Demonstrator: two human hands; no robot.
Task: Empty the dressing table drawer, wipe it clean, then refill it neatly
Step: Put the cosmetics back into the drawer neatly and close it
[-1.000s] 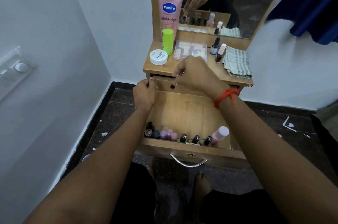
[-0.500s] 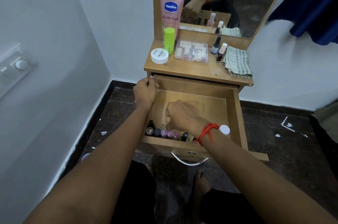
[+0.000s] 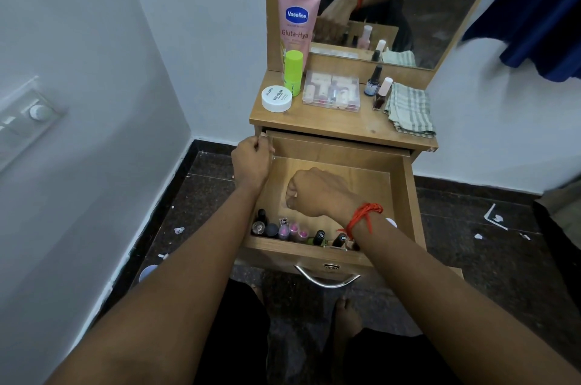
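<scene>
While L hand grips drawer, tube reads Vaseline Gluta-Hya.

The drawer and worktop are smooth, matt wood; the handle is shiny metal. At the worktop's right edge lies a woven cloth; the box is clear plastic, the tube glossy plastic.

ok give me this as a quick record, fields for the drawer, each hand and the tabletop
drawer: pulled open, small bottles in a row along its front wall
left hand: grips the drawer's left wall near the back
right hand: inside the drawer, fingers curled; whether it holds anything is hidden
tabletop: lotion tube, green stick, white jar, clear case, two nail polish bottles, folded cloth
</scene>
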